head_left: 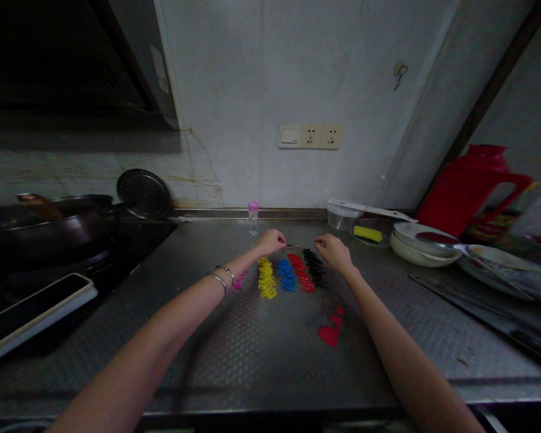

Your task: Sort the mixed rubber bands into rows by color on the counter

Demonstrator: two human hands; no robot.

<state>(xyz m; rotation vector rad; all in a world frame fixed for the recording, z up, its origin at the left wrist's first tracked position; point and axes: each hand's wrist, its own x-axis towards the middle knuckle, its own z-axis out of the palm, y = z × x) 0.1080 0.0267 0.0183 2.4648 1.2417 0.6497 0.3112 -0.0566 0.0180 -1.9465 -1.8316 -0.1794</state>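
Note:
My left hand point(271, 242) is pinched, with a small dark piece point(289, 245) showing at its fingertips, just above the rows on the counter. Across from it, my right hand point(333, 251) has its thumb and fingers pressed together over the far end of the black row; what it holds is too small to make out. Small thin coloured pieces lie in rows: yellow point(267, 279), blue point(287, 275), red point(302, 273) and black point(314, 268). Some pink pieces point(240, 281) are partly hidden by my left forearm. Flat red scraps point(331, 329) lie nearer to me.
Behind my left hand stands a clear bottle with a pink cap point(253, 218). To the right are a plastic dipper point(342, 215), a yellow sponge point(367, 234), stacked bowls point(419, 255) and a red thermos point(466, 189). A wok point(63, 228) and a phone-like slab point(36, 313) are left.

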